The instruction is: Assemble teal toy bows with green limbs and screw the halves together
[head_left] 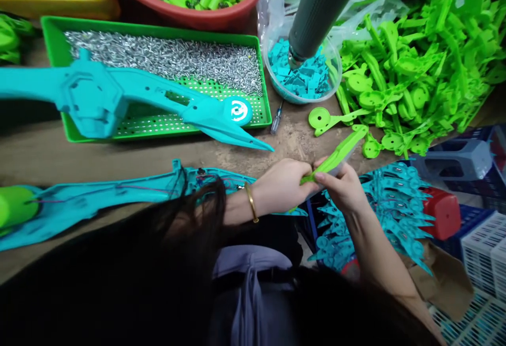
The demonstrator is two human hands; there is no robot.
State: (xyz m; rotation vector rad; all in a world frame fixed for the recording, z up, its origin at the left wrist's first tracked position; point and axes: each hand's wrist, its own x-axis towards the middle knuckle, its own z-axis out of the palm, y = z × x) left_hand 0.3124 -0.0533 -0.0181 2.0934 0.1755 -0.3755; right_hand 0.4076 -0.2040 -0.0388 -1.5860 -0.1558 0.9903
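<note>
Centre-right of frame, left hand (282, 188) & right hand (343, 185) sit close together, both pinched on a green plastic lever piece (340, 152) w/ tip up-right; prob light, stiff, smooth, so best gripped at the narrow lower end.

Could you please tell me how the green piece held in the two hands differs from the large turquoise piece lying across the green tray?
The green piece is lime green, the turquoise piece blue-green. The green piece is far smaller and slimmer; the turquoise piece spans the green tray. The green piece is gripped off the table by the left hand and right hand; the turquoise piece lies untouched. Both are long, tapering plastic mouldings.
</note>
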